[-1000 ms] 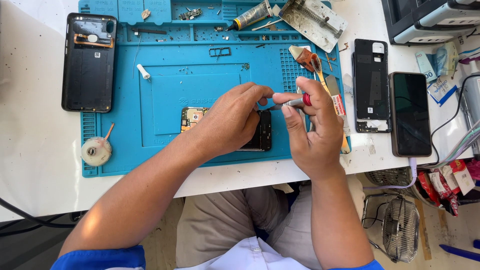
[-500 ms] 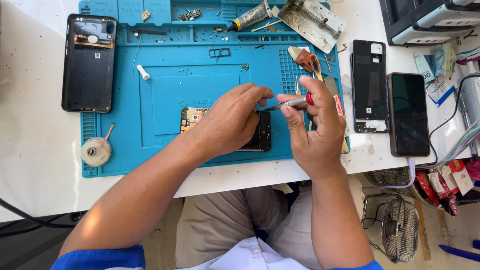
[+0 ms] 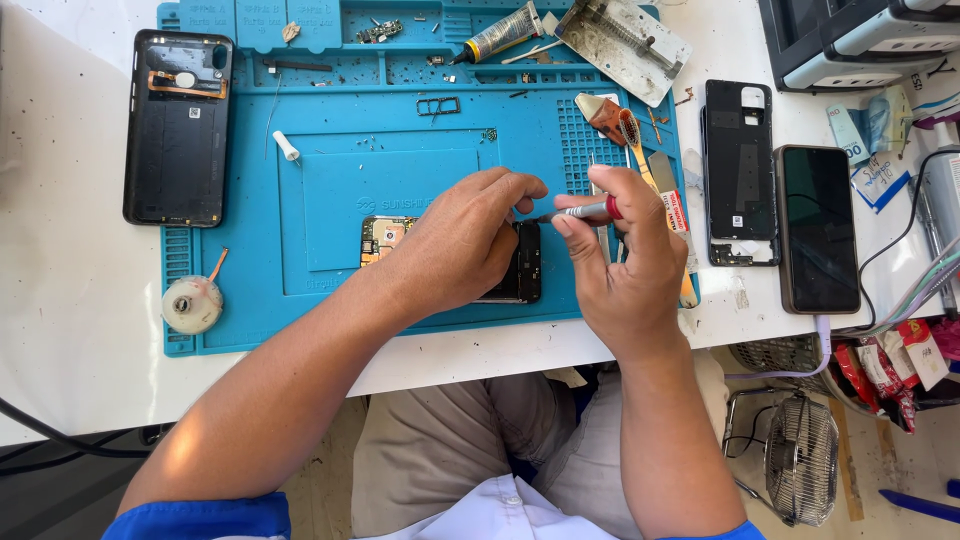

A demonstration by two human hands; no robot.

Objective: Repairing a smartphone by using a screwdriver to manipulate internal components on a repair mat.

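Steadying an opened black phone body (image 3: 518, 265), left hand (image 3: 455, 245) presses down; right hand (image 3: 625, 265) pinches a slim red-collared screwdriver (image 3: 585, 210), tip beside left fingertips; screw work underway, needing precise seating.

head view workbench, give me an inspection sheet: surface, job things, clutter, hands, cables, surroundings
surface: white table with a blue silicone repair mat on it
job's things: opened black phone with exposed circuit board on the mat; thin red-collared silver screwdriver
clutter: black phone back cover, grey glue tube, round white reel, black phone frame, dark-screened phone
hands: left hand rests on the opened phone; right hand has its grip on the screwdriver
cables: several at the right edge
surroundings: small wire-guard fan below the table
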